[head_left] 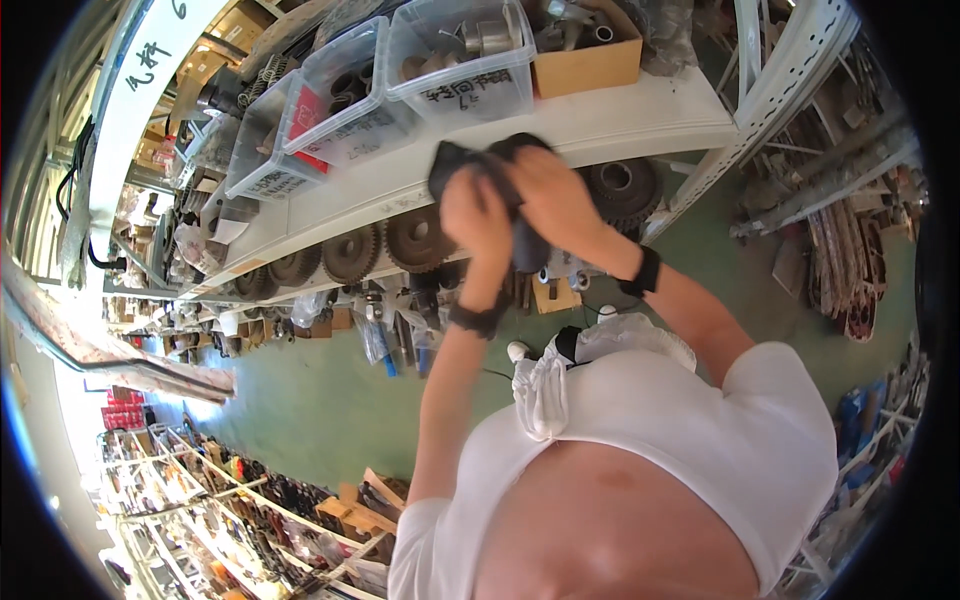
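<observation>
Both hands are together in front of the white shelf, blurred by motion. Between them is a dark, soft-looking cloth-like piece (528, 247), and its exact kind is hard to make out. My left hand (476, 215) has its fingers closed on the near left part of it. My right hand (556, 192) grips it from the right, fingers bent over its top. Loose dark ends stick out above and below the hands. Each wrist wears a black band. The hands partly hide the shelf's front edge (400, 200).
Clear plastic bins (490, 95) with metal parts and a cardboard box (590, 65) stand on the shelf. Large gears (415, 238) sit on the level below. A perforated white upright (770, 110) rises at the right. More loaded racks (240, 500) are behind me across the green floor (290, 400).
</observation>
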